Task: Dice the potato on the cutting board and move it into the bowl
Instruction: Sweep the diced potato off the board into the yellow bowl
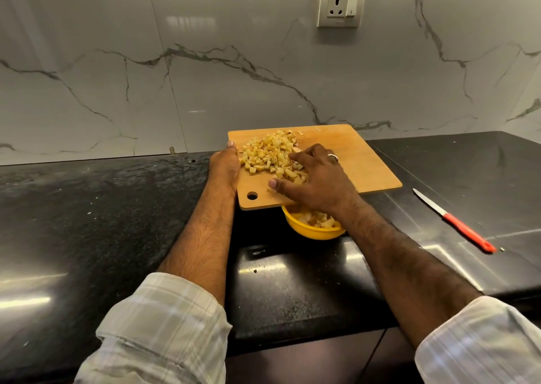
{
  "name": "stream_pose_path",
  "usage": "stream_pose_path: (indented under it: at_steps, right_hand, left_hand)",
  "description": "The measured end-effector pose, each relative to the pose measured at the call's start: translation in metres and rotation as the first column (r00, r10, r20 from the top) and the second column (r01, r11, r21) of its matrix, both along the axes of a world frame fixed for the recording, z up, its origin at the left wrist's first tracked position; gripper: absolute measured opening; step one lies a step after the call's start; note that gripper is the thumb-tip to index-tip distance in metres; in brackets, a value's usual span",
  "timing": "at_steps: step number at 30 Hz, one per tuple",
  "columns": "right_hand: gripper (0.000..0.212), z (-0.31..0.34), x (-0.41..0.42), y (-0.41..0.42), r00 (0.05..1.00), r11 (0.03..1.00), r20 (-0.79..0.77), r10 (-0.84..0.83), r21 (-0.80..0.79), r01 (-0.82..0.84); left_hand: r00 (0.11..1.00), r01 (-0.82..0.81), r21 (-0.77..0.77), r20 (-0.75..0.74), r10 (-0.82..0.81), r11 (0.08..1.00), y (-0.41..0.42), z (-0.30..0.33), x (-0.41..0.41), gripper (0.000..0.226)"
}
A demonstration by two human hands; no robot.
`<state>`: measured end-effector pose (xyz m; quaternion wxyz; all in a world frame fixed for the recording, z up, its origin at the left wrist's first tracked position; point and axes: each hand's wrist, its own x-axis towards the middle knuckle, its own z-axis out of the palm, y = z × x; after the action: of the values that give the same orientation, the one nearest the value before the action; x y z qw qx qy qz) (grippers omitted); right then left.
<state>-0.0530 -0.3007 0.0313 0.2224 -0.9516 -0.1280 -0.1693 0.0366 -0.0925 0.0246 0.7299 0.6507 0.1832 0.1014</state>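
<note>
Two hands: left hand [224, 165] grips cutting board [363, 161] edge, overhanging bowl [310, 231].

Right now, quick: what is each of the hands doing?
Left hand: grips the cutting board's left edge.
Right hand: open, fingers spread on the diced potato, holding nothing.

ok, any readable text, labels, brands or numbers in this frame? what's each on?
None legible.
Socket plate: no readable marking; only a short dark mark on its switch, too small to tell.
Knife: no print visible on the red handle or blade.
Board, bowl: plain, no labels.
Ring on the right hand: too small to show any engraving.
</note>
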Motion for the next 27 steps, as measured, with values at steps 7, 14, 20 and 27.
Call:
stream_pose_path:
  at_steps: [7, 14, 20, 27]
  right_hand:
    - [0.041, -0.005, -0.005, -0.003, 0.992, 1.000, 0.122, -0.015, 0.007, 0.015]
    - [0.037, -0.004, -0.024, -0.008, 0.996, 1.000, 0.086, -0.021, 0.012, 0.020]
    - [0.042, -0.001, -0.032, -0.015, 0.999, 0.998, 0.034, 0.022, 0.050, -0.023]
    - [0.067, 0.007, -0.016, 0.028, 0.985, 0.989, 0.152, 0.079, -0.134, -0.059]
  left_hand:
    - [1.000, 0.015, -0.036, -0.004, -0.015, 0.999, 0.001, -0.001, -0.002, 0.036]
    - [1.000, 0.015, -0.049, -0.015, -0.016, 0.999, 0.003, -0.002, 0.000, 0.039]
    - [1.000, 0.022, -0.022, -0.004, -0.022, 1.000, 0.003, -0.003, 0.000, 0.040]
    - [1.000, 0.022, 0.004, -0.011, -0.022, 1.000, 0.003, -0.003, 0.003, 0.034]
